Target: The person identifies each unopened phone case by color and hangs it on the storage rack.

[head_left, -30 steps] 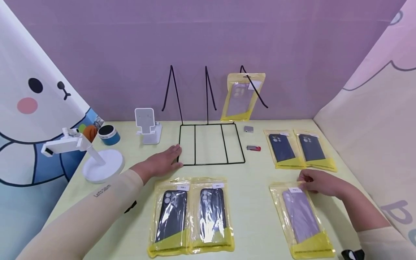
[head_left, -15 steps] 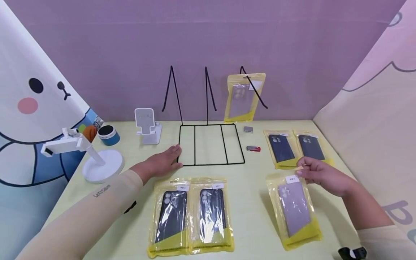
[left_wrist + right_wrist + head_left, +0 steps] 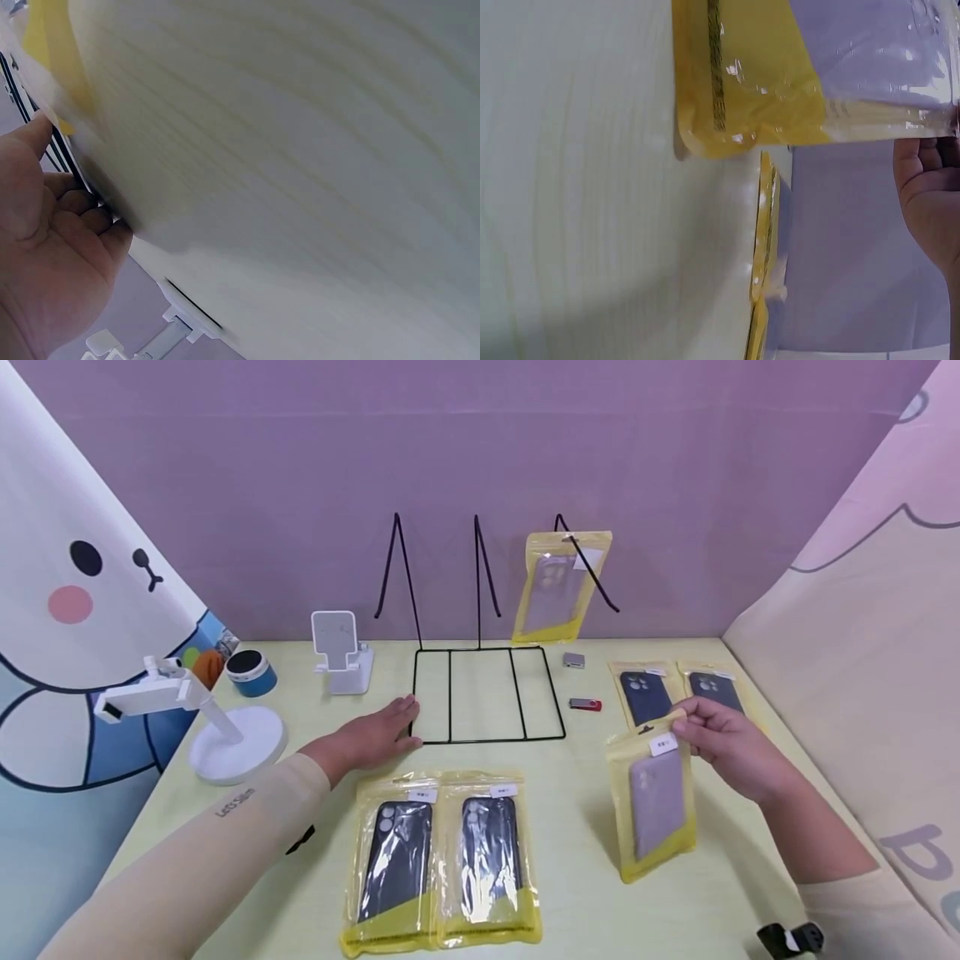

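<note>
Seven bagged phone cases (image 3: 651,797), one pinched by the right hand (image 3: 723,745).

Cream sleeves on both arms

The left sleeve (image 3: 187,852) bears small dark lettering and a black strap; the hands are bare.

- Yellow-edged clear packet (image 3: 651,793) with a lilac phone case, pinched by the right hand (image 3: 723,745).
- Black wire rack (image 3: 486,693) at the left hand (image 3: 372,737).
- Dark cases in yellow packets (image 3: 442,860) just beside that hand.
- Pale yellow table (image 3: 577,793).
</note>
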Motion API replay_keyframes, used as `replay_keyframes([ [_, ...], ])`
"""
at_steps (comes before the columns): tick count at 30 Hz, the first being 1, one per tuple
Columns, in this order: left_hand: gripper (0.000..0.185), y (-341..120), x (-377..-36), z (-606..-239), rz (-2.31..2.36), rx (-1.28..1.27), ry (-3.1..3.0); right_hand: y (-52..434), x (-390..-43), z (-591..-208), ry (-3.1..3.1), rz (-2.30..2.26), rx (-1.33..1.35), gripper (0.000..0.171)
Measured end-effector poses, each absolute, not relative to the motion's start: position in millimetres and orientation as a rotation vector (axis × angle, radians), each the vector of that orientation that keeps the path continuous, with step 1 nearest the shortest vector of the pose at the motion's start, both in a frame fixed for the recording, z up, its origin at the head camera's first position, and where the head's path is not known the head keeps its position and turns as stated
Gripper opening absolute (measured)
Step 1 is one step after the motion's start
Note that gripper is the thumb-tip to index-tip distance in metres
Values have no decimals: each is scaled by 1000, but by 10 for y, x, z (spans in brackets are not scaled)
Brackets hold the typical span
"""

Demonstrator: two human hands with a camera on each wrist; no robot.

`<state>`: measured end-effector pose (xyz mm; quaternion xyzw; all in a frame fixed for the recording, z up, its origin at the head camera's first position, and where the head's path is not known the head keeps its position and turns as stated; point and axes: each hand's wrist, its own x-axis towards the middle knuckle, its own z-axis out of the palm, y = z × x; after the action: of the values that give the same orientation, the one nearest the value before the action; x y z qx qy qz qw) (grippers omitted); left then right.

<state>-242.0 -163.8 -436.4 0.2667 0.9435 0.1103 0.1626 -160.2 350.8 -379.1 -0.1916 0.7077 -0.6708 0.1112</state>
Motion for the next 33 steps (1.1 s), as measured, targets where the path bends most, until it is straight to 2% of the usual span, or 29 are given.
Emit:
replay_keyframes([
  [11, 74, -1635, -2422, -4366, 299, 772, 2704, 3142, -1672, -3559, 2029, -2330, -586, 17],
  [21, 75, -1640, -2436, -4391, 299, 766, 2697, 2861, -1815, -3192, 1946, -2581, -744, 15],
  [29, 75, -1649, -2448, -4408, 294, 757, 2699, 2698, -1930, -2971, 1884, -2653, -799, 13],
  [33, 75, -1645, -2452, -4408, 292, 757, 2696, 2648, -1979, -2913, 1937, -2664, -740, 10],
])
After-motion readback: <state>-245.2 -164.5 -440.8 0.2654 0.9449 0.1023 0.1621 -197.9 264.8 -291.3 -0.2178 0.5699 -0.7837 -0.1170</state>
